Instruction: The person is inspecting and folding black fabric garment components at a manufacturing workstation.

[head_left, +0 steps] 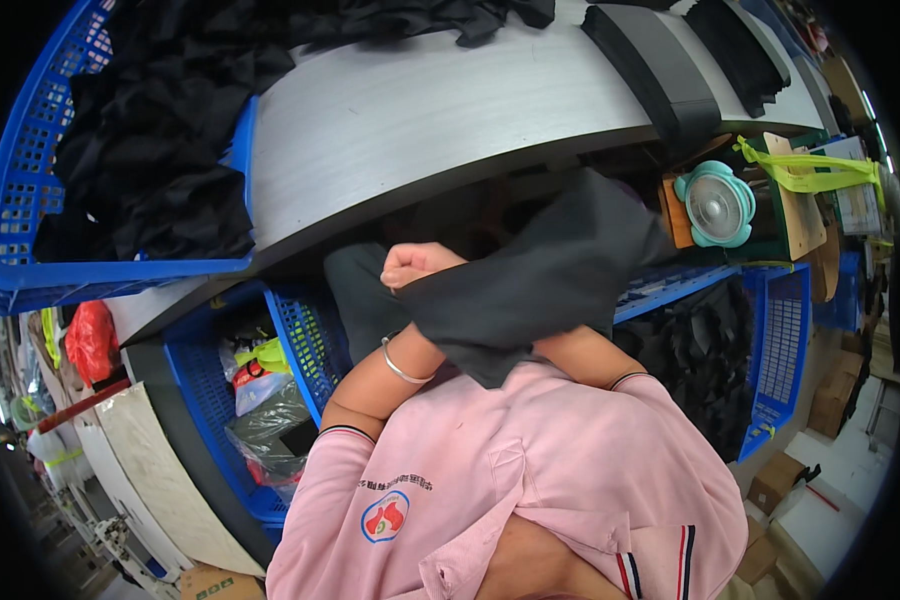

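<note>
A piece of black cloth [540, 275] is spread over my lap, across both forearms, its right end blurred. My right arm crosses to the left beneath it. My right hand [420, 264] comes out past its left side as a closed fist, with the fingertips at the cloth's left corner. My left forearm, with a silver bangle [402, 364] at the wrist, passes under the cloth from the lower left. The cloth covers my left hand, so its fingers do not show.
Ahead is a pale table [420, 110] with stacks of black pieces [660, 85] at its right. A blue basket [120, 268] of black cloth stands at left. Lower baskets hold bags [270, 400] and black pieces [690, 350]. A teal fan [715, 203] sits beyond my right arm.
</note>
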Tool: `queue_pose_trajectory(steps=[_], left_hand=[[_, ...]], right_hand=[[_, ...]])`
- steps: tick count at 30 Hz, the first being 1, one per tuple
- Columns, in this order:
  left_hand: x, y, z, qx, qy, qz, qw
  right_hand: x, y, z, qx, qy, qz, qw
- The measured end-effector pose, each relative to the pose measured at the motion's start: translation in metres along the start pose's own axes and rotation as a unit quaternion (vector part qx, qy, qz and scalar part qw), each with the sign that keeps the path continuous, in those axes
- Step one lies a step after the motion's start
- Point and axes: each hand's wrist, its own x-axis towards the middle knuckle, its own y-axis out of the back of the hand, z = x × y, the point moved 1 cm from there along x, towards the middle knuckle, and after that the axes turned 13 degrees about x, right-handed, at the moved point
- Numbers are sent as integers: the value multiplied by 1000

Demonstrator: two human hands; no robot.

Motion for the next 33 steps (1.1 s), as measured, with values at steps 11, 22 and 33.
queue_pose_trajectory(steps=[11, 22, 33], left_hand=[[40, 6, -4, 95, 290, 2, 952], [51, -64, 27, 319, 307, -114, 890], [106, -94, 61, 538, 287, -198, 768]], right_hand=[[-78, 26, 30, 66, 127, 254, 956], [-87, 15, -98, -202, 253, 250, 912], [-98, 19, -104, 257, 145, 86, 952]])
